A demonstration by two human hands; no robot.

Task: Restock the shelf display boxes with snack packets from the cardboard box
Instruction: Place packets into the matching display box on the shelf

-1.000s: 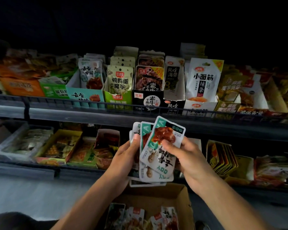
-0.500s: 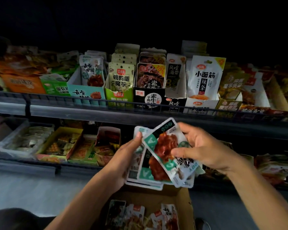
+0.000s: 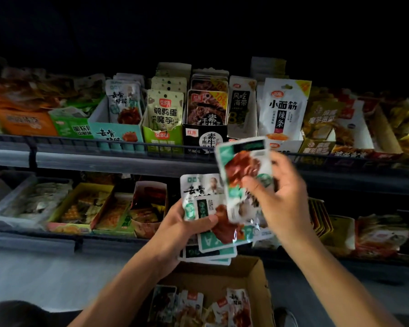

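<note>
My left hand [image 3: 183, 228] grips a fanned stack of white-and-teal snack packets [image 3: 207, 232] in front of the lower shelf. My right hand [image 3: 280, 197] pinches a single matching packet [image 3: 242, 171], blurred, lifted up and clear of the top of the stack, level with the upper shelf rail. The teal display box [image 3: 116, 134] with the same packet design stands on the upper shelf, left of centre, with few packets in it. The brown cardboard box [image 3: 257, 274] sits below my hands, with several packets lying inside.
The upper shelf holds a row of display boxes: green [image 3: 162, 138], black [image 3: 204, 140], white [image 3: 283, 114]. A wire rail [image 3: 80, 142] runs along its front. The lower shelf carries trays and boxes of snacks [image 3: 80, 206]. Grey floor lies at the lower left.
My right hand has pulled one packet off the stack and raised it toward the upper shelf. The left hand still holds the rest, slightly lower.
</note>
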